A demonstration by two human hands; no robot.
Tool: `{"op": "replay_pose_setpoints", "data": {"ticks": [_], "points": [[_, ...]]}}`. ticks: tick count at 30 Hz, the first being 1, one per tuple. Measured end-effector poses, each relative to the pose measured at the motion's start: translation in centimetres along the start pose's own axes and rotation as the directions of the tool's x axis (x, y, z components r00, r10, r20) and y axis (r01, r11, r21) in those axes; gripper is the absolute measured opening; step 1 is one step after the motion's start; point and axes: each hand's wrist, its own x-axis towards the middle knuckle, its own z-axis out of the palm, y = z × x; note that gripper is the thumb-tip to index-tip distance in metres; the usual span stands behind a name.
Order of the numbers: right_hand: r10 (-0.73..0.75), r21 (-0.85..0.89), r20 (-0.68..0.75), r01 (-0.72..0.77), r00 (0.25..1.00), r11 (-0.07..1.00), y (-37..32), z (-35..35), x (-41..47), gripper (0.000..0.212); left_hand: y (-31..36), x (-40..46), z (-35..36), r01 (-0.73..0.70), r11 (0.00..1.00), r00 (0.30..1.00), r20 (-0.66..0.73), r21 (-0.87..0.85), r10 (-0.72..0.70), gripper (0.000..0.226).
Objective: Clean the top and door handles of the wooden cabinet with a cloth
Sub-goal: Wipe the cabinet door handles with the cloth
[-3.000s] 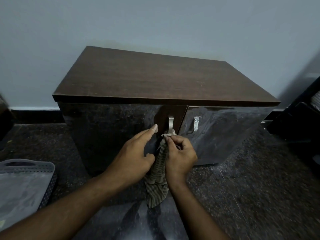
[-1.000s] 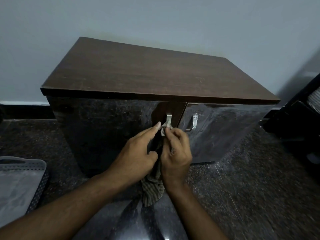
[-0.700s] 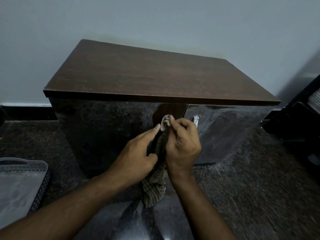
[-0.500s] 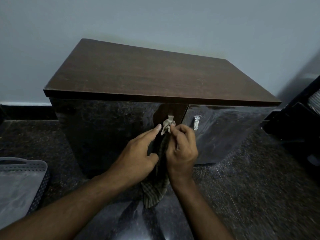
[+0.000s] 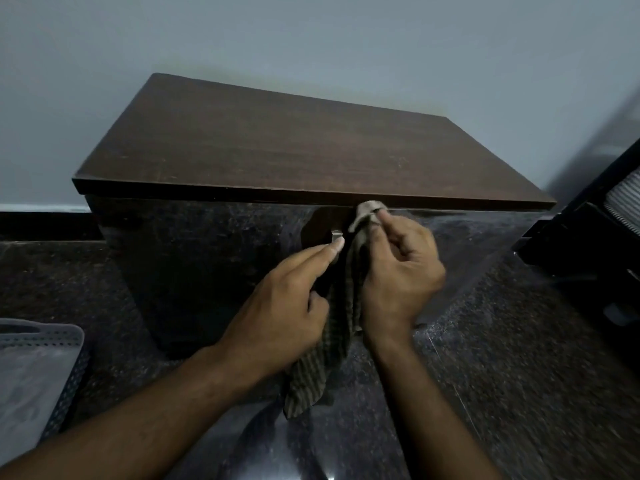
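striped fabric, the cloth hangs in a long fold in front of the cabinet doors, between the two hands, its upper end bunched just under the front lip of the cabinet top and its tail dangling near the floor. the right hand pinches that upper end between thumb and forefinger, other fingers curled; the bunch sits at the seam where the doors meet. the right door's handle is not in view, and whether the cloth is on it cannot be told. the left handle, a small metal pull, shows bare just left of the cloth. the left hand lies with forefinger extended, tip touching that pull; its thumb lies against the lower cloth, and whether it grips the fabric is unclear.

judgement: the step in hand is handle wiping. to do it well, wrap the cloth round each pull rather than dab at it, draw it along the full length and behind the bar, and keep the loose tail gathered so it does not drag on the speckled dark floor. brace the door with the free hand so it does not swing.

outward: wooden cabinet against a pale wall; grey perforated basket at lower left; dark object at right edge, unidentified.
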Motion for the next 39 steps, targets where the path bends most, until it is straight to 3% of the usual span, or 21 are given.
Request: {"op": "replay_pose_setpoints", "data": {"ticks": [4,6,10,14,19,23,27,29,34,39], "points": [[-0.215,-0.126,0.221,0.247,0.951,0.961,1.1,0.9,-3.1,0.016,0.2,0.2,0.3,0.025,0.997,0.997,-0.075,0.071,-0.020,0.066],[-0.303,-0.136,0.260,0.346,0.917,0.928,2.1,0.9,-2.8,0.015,0.0,0.0,0.1,0.029,0.995,0.995,-0.100,0.096,-0.020,0.064],[-0.334,-0.132,0.177,0.358,0.926,0.924,2.6,1.7,-1.3,0.012,0.1,-0.2,-0.4,-0.002,0.996,0.991,-0.135,0.091,0.015,0.061],[-0.409,-0.154,0.220,0.445,0.886,0.882,2.4,2.2,-2.0,0.012,0.2,-0.4,-0.3,0.019,0.997,0.981,-0.196,0.078,-0.003,0.058],[-0.260,-0.095,0.034,0.262,0.965,0.960,2.2,2.3,-0.3,0.008,0.1,-0.6,-0.7,0.035,0.995,0.963,-0.268,0.089,-0.010,0.054],[-0.410,-0.099,0.263,0.447,0.873,0.889,1.6,3.0,-2.0,0.007,-0.2,-0.5,-1.0,0.047,0.994,0.936,-0.353,0.103,-0.008,0.053],[-0.339,-0.084,0.121,0.350,0.933,0.933,1.4,2.9,-0.9,0.006,-0.3,-0.4,-1.6,0.078,0.992,0.914,-0.405,0.098,-0.031,0.050],[-0.358,-0.087,0.149,0.373,0.922,0.924,1.2,2.8,-1.1,0.006,-0.4,-0.4,-1.8,0.085,0.992,0.910,-0.412,0.095,-0.038,0.048],[-0.507,-0.279,0.449,0.654,0.736,0.703,3.3,1.9,-4.2,0.013,-0.7,-0.6,-1.9,0.115,0.988,0.930,-0.360,0.105,-0.070,0.048],[-0.460,-0.415,0.572,0.723,0.679,0.552,7.0,0.8,-6.8,0.013,-0.7,-0.9,-1.1,0.118,0.989,0.984,-0.145,0.091,-0.104,0.052]]}}
